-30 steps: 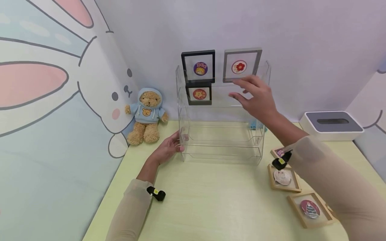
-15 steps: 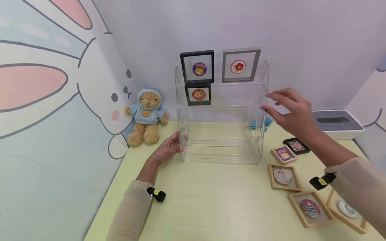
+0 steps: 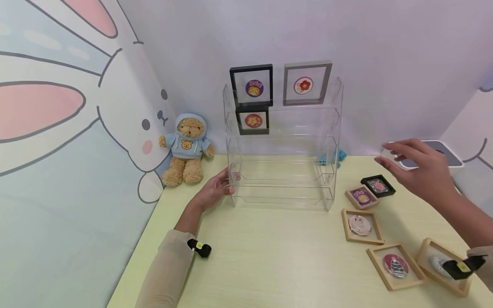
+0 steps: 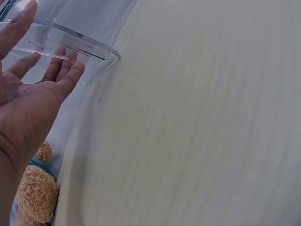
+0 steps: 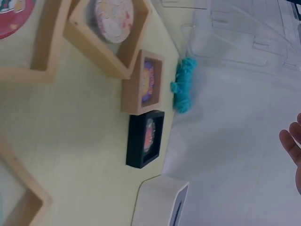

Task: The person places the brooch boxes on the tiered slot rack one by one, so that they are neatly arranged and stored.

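Observation:
A clear acrylic display rack [image 3: 283, 186] stands on the table. My left hand [image 3: 213, 190] holds its left side panel low down, thumb at the front edge and fingers behind; in the left wrist view the hand [image 4: 35, 94] reaches round the clear panel. On the top tier sit a black photo frame [image 3: 251, 102] with a bear badge and a grey frame [image 3: 304, 102] with a flower badge. A smaller black frame [image 3: 254, 131] with a star badge sits one tier down. My right hand [image 3: 423, 169] hovers at the right, thumb and fingers apart, nothing between them.
Right of the rack lie a small black frame [image 3: 390, 192] and several wooden frames [image 3: 379, 241] with badges. A tissue box [image 3: 456, 162] stands behind the right hand. A teddy bear [image 3: 187, 145] sits at the left; a blue item [image 3: 342, 155] lies behind the rack.
My right hand has moved from in front of the grey frame, right and down, past the rack's side to above the table near the tissue box. The left hand stays on the rack.

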{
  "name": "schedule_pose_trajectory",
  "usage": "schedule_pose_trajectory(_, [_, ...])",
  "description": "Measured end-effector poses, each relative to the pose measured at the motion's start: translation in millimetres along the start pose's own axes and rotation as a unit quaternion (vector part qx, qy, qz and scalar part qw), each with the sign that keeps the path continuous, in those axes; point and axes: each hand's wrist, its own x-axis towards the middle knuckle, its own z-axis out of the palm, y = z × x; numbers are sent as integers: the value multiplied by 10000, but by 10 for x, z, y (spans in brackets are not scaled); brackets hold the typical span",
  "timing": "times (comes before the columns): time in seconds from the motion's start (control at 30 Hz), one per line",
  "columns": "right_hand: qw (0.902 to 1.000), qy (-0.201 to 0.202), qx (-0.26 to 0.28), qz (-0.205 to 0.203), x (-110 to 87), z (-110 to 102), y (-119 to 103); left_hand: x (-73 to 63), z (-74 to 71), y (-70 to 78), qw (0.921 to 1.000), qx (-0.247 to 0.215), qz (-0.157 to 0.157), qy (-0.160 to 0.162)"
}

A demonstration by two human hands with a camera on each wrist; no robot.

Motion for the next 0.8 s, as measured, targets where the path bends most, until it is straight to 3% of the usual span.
schedule_pose_trajectory(0.37, [9936,-970,54,574,-636,3,160,-2,-1,8,10000,13,-58,-7])
schedule_pose_trajectory(0.5, [9813,-1699,36,898,-850,86,171,4,1,4,10000,8,-59,-19])
schedule_pose_trajectory(0.63, [9604,-2530,134,1160,-1007,146,165,4,-2,2,10000,2,-26,-28])
schedule_pose_trajectory(0.73, [9494,-2853,221,1293,-1096,197,158,-3,-2,6,10000,2,-2,-32])
schedule_pose_trajectory(0.8, [9499,-2850,255,1261,-1141,235,160,-7,-1,10,10000,-3,17,-29])
